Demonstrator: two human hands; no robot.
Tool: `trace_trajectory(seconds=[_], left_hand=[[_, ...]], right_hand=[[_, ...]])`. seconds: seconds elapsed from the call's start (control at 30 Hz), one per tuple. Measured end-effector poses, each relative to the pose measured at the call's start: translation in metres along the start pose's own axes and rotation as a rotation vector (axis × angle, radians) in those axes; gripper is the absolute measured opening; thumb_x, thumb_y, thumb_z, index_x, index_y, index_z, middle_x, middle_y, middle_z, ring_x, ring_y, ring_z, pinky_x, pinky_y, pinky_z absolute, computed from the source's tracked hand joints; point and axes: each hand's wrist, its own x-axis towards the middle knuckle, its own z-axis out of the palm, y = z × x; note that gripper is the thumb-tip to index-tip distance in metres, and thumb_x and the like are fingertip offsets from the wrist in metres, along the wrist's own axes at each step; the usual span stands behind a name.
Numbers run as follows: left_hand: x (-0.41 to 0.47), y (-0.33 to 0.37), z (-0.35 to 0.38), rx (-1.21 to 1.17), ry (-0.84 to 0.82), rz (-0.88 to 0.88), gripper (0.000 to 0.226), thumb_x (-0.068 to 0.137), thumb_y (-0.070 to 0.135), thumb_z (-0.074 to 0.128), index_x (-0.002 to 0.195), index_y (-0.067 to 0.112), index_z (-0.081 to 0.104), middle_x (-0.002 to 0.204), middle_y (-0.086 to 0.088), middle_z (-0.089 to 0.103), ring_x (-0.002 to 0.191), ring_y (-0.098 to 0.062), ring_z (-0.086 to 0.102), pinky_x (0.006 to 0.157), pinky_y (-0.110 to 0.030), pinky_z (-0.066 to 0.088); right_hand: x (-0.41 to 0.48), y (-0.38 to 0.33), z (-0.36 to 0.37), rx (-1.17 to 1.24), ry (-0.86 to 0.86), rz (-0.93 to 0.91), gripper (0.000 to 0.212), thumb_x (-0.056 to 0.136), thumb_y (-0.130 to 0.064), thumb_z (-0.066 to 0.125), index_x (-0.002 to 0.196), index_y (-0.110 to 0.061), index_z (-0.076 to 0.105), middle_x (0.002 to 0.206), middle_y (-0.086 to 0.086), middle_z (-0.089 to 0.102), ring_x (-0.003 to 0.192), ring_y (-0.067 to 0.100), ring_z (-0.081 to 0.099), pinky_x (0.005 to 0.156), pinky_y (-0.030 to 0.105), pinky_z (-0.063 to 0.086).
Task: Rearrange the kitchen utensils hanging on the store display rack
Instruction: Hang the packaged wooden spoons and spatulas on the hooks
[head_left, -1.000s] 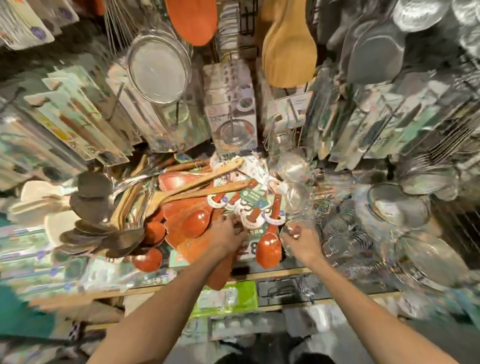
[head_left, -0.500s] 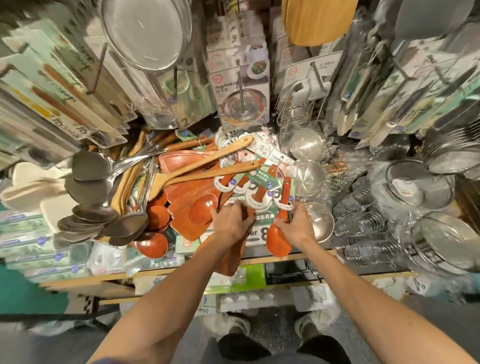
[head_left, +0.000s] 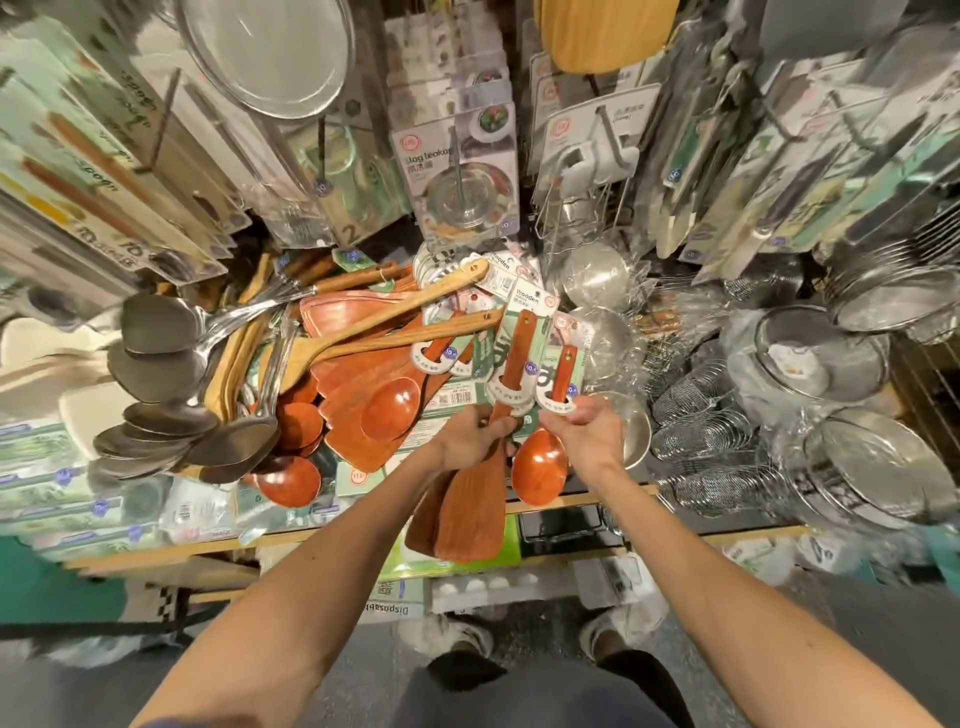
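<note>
Reddish wooden utensils with card labels hang crowded at the middle of the display rack. My left hand (head_left: 475, 435) grips the handles of the wooden spatulas (head_left: 470, 512), whose blades hang below it. My right hand (head_left: 587, 431) pinches the handle of a round red wooden rice spoon (head_left: 539, 472) just under its white card label (head_left: 558, 400). The two hands are close together. More red wooden spoons and spatulas (head_left: 384, 395) lie to the left, with two long light wooden turners (head_left: 395, 317) across them.
Steel ladles and turners (head_left: 171, 384) fan out at left. Wire skimmers (head_left: 701, 410) and mesh strainers (head_left: 821, 353) fill the right. Packaged utensils (head_left: 460, 171) hang above. A wooden shelf edge (head_left: 571, 501) runs below the hands; shoes show on the floor.
The view dipped and closed in on the rack. My right hand shifted from the wrapped steel items to the red spoon's handle; my left hand stayed on the wooden spatulas.
</note>
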Motion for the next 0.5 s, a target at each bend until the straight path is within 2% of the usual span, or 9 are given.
trace_trajectory(seconds=[0.07,0.13,0.2,0.27,0.33,0.4,0.43,0.5], left_hand=[[-0.005,-0.003,-0.002,-0.019,-0.033,0.001,0.032,0.1,0.031,0.058,0.096,0.0,0.067,0.09,-0.015,0.074,0.086,-0.029,0.068,0.087,-0.039,0.053],[-0.015,-0.001,-0.001,-0.05,-0.05,0.027,0.027,0.102,0.022,0.056,0.086,0.002,0.064,0.078,-0.01,0.071,0.077,-0.024,0.067,0.08,-0.03,0.053],[-0.028,0.002,-0.001,-0.086,-0.04,0.07,0.019,0.102,0.017,0.054,0.092,0.004,0.063,0.077,-0.007,0.07,0.077,-0.021,0.066,0.083,-0.03,0.053],[-0.041,0.008,-0.003,-0.129,-0.019,0.116,0.012,0.102,0.015,0.055,0.105,0.006,0.061,0.084,-0.006,0.071,0.079,-0.014,0.068,0.086,-0.029,0.053],[-0.055,0.022,-0.006,-0.167,0.008,0.159,0.013,0.101,0.011,0.055,0.112,0.007,0.059,0.083,0.0,0.073,0.076,-0.007,0.068,0.08,-0.021,0.053],[-0.066,0.036,-0.009,-0.207,0.039,0.202,0.013,0.1,0.006,0.054,0.112,0.007,0.06,0.074,0.011,0.074,0.067,-0.004,0.068,0.07,-0.018,0.053],[-0.071,0.044,-0.01,-0.236,0.054,0.212,0.015,0.1,0.006,0.053,0.113,0.002,0.06,0.07,0.01,0.073,0.063,-0.007,0.068,0.066,-0.021,0.054],[-0.083,0.059,-0.015,-0.277,0.053,0.23,0.019,0.102,0.008,0.052,0.112,-0.008,0.056,0.066,-0.001,0.07,0.061,-0.019,0.069,0.066,-0.033,0.057]], right_hand=[[0.0,0.001,-0.002,0.112,0.017,0.051,0.034,0.076,-0.026,0.084,0.098,-0.008,0.066,0.083,-0.003,0.066,0.09,0.021,0.065,0.089,0.033,0.053],[0.0,0.002,-0.004,0.219,0.049,0.101,0.028,0.077,-0.024,0.084,0.093,-0.01,0.066,0.091,0.005,0.071,0.094,0.023,0.067,0.096,0.036,0.052],[-0.005,0.0,-0.009,0.321,0.018,0.138,0.033,0.076,-0.018,0.085,0.096,-0.007,0.062,0.099,0.01,0.073,0.094,0.024,0.069,0.095,0.035,0.054],[-0.013,-0.004,-0.019,0.426,-0.102,0.169,0.042,0.078,-0.01,0.083,0.108,-0.002,0.055,0.1,0.014,0.072,0.094,0.024,0.071,0.088,0.036,0.058],[-0.023,-0.012,-0.031,0.463,-0.242,0.135,0.027,0.084,-0.005,0.075,0.104,-0.002,0.057,0.095,0.012,0.07,0.086,0.02,0.069,0.079,0.03,0.058],[-0.033,-0.023,-0.045,0.461,-0.332,0.075,0.013,0.088,-0.008,0.072,0.096,-0.001,0.065,0.096,0.013,0.069,0.076,0.019,0.062,0.066,0.024,0.055],[-0.038,-0.03,-0.051,0.46,-0.352,0.05,0.018,0.089,-0.012,0.071,0.102,0.0,0.067,0.103,0.014,0.07,0.079,0.019,0.063,0.065,0.025,0.055],[-0.052,-0.05,-0.062,0.436,-0.393,-0.012,0.027,0.093,-0.016,0.066,0.115,-0.001,0.065,0.116,0.012,0.07,0.097,0.021,0.067,0.078,0.033,0.055]])
